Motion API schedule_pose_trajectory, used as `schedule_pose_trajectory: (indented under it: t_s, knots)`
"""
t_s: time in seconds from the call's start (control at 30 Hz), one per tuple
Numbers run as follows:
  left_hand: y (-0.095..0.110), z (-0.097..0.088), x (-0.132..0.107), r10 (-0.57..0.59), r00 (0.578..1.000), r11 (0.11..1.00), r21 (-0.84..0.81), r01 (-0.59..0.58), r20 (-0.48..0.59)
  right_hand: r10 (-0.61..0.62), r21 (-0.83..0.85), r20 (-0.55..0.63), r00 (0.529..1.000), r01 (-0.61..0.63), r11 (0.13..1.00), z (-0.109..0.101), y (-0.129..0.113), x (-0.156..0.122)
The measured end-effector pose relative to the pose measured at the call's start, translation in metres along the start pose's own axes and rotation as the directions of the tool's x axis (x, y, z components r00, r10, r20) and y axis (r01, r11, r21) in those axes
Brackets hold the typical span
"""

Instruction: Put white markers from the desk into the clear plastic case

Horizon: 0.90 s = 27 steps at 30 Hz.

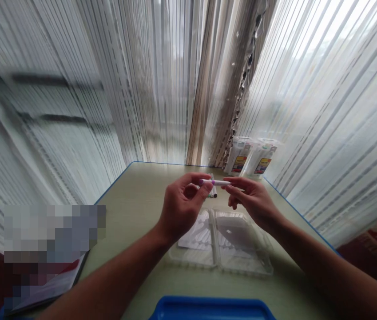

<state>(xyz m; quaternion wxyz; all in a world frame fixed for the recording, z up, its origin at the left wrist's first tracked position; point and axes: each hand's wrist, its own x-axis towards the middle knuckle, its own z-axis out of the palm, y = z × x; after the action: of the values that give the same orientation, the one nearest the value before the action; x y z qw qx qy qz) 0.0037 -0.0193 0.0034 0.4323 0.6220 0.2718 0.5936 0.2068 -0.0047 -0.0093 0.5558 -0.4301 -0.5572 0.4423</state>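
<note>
Left hand (182, 204): thumb and forefinger closed in a pinch at the purple end of a marker (220, 182), the remaining fingers curled in. Right hand (250, 195): fingertips and thumb closed on the white far end, palm open beneath. The marker lies almost level between my two hands, off the surface, over the far half of the desk (135, 195), well back from its near edge. Whether the purple part is a cap fully seated, I can't tell.

Handling, as I judge it: keep both pinches light and the two ends in one line. Any pull or push should run straight along the barrel; a sideways bend could make the fingers slip. Small finger movements will serve better than whole-arm ones.

Beyond the fingers, towards the far edge: a few more markers (215, 194), partly hidden. Best not to let my knuckles roll them.

Nearer me, below the wrists: a clear plastic case (230, 265) lying open, hinge running towards the far edge. Forearms should stay clear of it.

At the near edge, a blue tray (213, 304). By the far right corner, two clear packages (239, 158) upright.
</note>
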Motion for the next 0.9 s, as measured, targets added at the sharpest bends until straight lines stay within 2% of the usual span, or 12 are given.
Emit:
schedule_pose_trajectory:
  t_s: [0.17,0.33,0.5,0.7,0.9]
  knots:
    - [-0.003,-0.003,0.005,-0.006,0.997,0.999,-0.05,0.002,-0.077,-0.051,0.001,-0.032,0.998,0.051,0.999,-0.001,0.001,0.0]
    - [-0.009,-0.006,0.013,-0.125,0.977,0.984,-0.144,0.1,-0.173,-0.098,0.035,-0.035,0.995,0.099,0.994,-0.003,0.001,-0.001]
    - [-0.015,-0.008,0.017,-0.188,0.955,0.977,-0.147,0.157,-0.231,-0.144,0.075,-0.026,0.989,0.145,0.987,-0.003,-0.003,-0.004]
    - [-0.022,-0.012,0.02,-0.263,0.94,0.963,-0.109,0.245,-0.217,-0.243,0.08,0.018,0.97,0.241,0.967,0.006,-0.014,-0.013]
    - [-0.023,-0.011,0.018,-0.296,0.938,0.952,-0.127,0.277,-0.179,-0.28,0.139,0.07,0.957,0.269,0.953,0.018,-0.024,-0.026]
